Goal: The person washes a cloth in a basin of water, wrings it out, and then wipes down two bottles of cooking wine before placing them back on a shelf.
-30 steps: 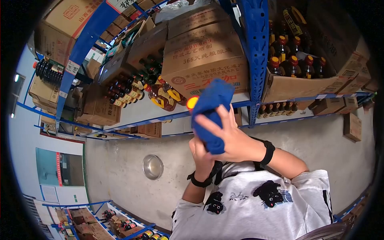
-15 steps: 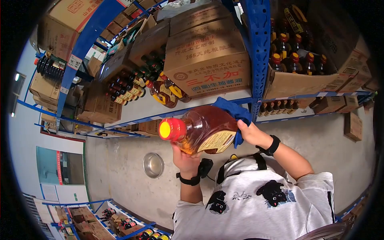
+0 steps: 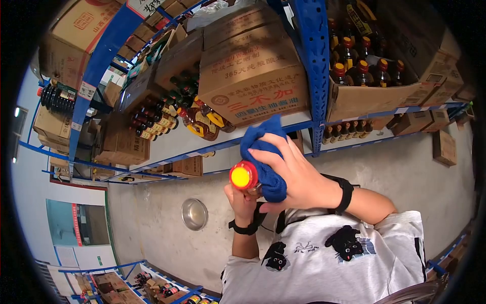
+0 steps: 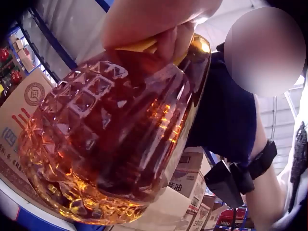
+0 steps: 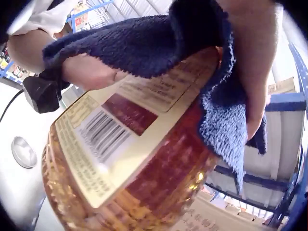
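Note:
In the head view a large bottle shows mainly its red and yellow cap (image 3: 241,177), pointing toward the camera. My left hand (image 3: 242,205) grips this bottle near its top. The left wrist view shows its faceted, clear body (image 4: 106,130) with reddish-brown liquid inside. With my right hand (image 3: 306,177) I hold a blue cloth (image 3: 268,175) against the bottle just beside the cap. The cloth (image 5: 144,45) drapes over the upper bottle in the right wrist view, above a cream label (image 5: 103,137) with a barcode.
Ahead is a blue metal rack (image 3: 172,154) with a large carton (image 3: 253,81) and similar bottles (image 3: 200,124) on it. An open carton (image 3: 374,99) of capped bottles sits at right. On the floor stands a metal basin (image 3: 194,214); a small carton (image 3: 445,148) lies at far right.
A second ago the cloth covered the bottle near its cap. Half a second ago the bottle lay sideways with the cloth at its base. Now its cap points at the camera, cloth beside it.

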Available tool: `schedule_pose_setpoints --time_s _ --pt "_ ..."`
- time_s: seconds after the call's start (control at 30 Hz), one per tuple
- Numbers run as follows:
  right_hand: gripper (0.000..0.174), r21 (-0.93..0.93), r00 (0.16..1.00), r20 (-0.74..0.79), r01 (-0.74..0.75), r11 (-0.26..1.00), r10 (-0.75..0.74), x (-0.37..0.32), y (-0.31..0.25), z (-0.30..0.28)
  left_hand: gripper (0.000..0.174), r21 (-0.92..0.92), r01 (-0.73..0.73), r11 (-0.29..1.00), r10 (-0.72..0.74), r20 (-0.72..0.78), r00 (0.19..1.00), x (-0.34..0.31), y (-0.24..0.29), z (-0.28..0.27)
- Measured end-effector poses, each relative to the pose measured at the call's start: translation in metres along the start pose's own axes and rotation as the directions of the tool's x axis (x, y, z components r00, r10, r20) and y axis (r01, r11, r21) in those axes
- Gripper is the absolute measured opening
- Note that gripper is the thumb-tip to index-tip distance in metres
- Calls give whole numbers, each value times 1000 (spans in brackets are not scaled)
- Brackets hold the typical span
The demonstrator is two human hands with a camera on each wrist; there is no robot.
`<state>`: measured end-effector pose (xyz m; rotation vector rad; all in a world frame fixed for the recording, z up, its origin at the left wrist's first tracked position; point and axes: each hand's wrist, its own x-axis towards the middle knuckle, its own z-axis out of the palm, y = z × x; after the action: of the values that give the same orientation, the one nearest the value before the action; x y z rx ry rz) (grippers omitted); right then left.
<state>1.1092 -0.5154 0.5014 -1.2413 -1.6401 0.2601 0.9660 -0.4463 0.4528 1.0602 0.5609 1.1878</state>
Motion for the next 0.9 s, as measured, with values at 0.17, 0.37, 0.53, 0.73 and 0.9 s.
schedule_pose_setpoints --time_s 0.17,0.37,0.53,0.73,0.9 --pt "50 544 954 148 -298 784 259 0 58 17 60 141 -83 987 86 -11 996 -11 -10 -41" --pt "56 841 797 499 -540 31 339 -17 86 46 53 -161 -116 980 97 -120 988 -7 4 -53" --pt "65 647 620 735 -521 -557 273 -26 92 74 57 -323 -113 940 72 -138 988 3 -8 -62" --pt "68 648 558 759 -595 -476 335 -19 95 78 64 -547 -33 837 204 254 945 5 -31 -104" --pt "57 578 442 732 -806 -128 518 -23 128 93 58 -313 97 945 -53 148 988 -5 -47 -159"
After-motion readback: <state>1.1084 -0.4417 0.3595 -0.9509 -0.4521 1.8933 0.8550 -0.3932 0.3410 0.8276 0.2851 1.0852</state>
